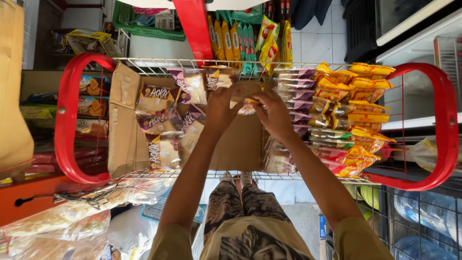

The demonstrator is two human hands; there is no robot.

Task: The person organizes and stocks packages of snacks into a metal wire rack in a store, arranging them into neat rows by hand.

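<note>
Fingers of both the left hand (220, 107) and right hand (275, 113) pinch a small clear-wrapped snack packet (246, 105) between them, above the brown cardboard sheet (238, 144) in the red-framed wire basket (67, 120); stacked yellow-orange packets (356, 115) lie at three o'clock.

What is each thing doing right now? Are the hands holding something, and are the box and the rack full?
left hand: closed on a small snack packet, over the box.
right hand: pinching the same small snack packet.
cardboard box: open, flap up, purple packets inside.
purple packets: loose, jumbled in the box.
orange and yellow packets: stacked in neat rows.
wire rack: loaded, nearly full.
</note>
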